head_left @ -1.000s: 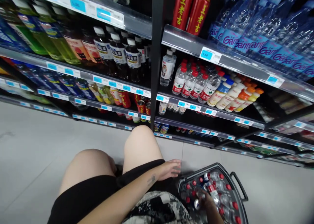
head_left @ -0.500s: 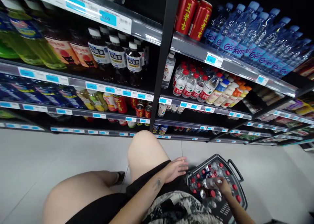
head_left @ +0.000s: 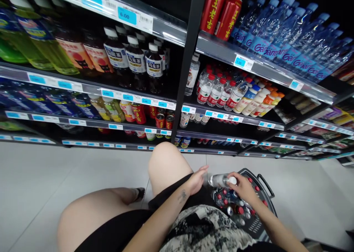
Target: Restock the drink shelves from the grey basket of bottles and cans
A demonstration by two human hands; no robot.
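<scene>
- a white-capped clear plastic bottle [head_left: 218, 180] is held nearly level above the edge of the black shopping basket [head_left: 256, 225], its base pointed toward the left hand [head_left: 197, 181].
- at its cap end the bottle is gripped by the right hand [head_left: 243, 185], the fingers closed around the cap and neck.
- the left hand is held open, fingers stretched out, nothing gripped; its fingertips are near the bottle's base, but whether contact is made cannot be told.
- since only 1 end is gripped, the bottle could be tipped base-down by its own weight, or twisted loose if the smooth cap is pinched too lightly.
- if dropped here, it could be bounced off the basket's edge onto the tiled floor [head_left: 105, 167], because it is held over the edge rather than well inside.
- the red-capped bottles [head_left: 221, 200] in the basket are loosely laid at mixed angles, so they could be rolled or toppled by a falling bottle.
- the raised knee [head_left: 166, 160] could be bumped by the bottle if it is swung forward carelessly.
</scene>
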